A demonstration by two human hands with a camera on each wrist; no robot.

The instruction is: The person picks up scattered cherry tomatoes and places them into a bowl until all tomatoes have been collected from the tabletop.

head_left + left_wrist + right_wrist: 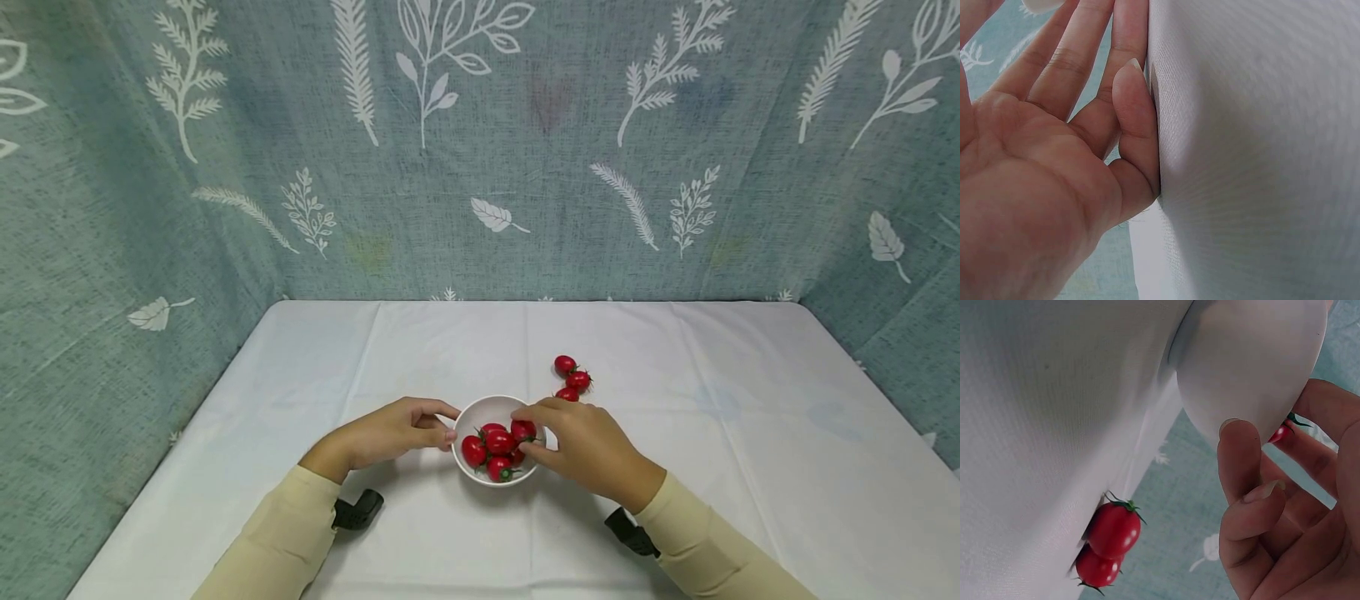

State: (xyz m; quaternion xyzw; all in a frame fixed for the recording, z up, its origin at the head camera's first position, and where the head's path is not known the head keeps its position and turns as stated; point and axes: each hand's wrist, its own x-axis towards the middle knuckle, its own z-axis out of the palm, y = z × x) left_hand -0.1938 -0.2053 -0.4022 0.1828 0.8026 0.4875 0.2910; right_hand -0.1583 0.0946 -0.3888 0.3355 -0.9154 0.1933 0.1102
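A white bowl (pixel 490 407) stands on the cloth with several red cherry tomatoes (pixel 498 442) in it. At its left side is my left hand (pixel 393 433), thumb and forefinger tips right at the rim. In the left wrist view the left hand's (pixel 1054 144) middle fingers stretch out and the little finger bends against the cloth. My right hand (pixel 588 442) reaches over the right rim, thumb and forefinger pinching a cherry tomato (pixel 522 430) inside. From the right wrist camera, that tomato (pixel 1280 433) is mostly hidden by the bowl (pixel 1247 362) and the right hand (pixel 1291 494).
Three more cherry tomatoes (pixel 578 381) with green stems lie on the white tablecloth (pixel 450 350) beyond my right hand, the nearest partly hidden by it. Leaf-patterned green curtains (pixel 480 167) rise behind the table and along both sides.
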